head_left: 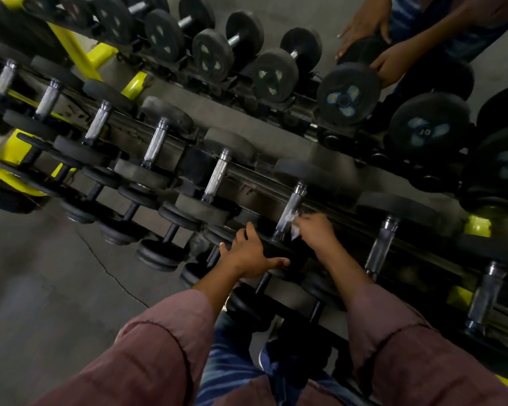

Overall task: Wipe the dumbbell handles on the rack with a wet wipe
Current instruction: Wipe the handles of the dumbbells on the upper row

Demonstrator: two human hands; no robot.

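Note:
A row of black dumbbells with chrome handles lies across the top tier of the rack. My right hand pinches a white wet wipe against the lower part of one chrome handle. My left hand grips the near black head of that same dumbbell, thumb stretched out along its edge. More chrome handles sit to either side.
A second rack behind carries bigger black dumbbells. Another person's two hands hold a dumbbell at the top right. Yellow frame parts show at the left. Smaller dumbbells fill the lower tier; grey cracked floor lies at the left.

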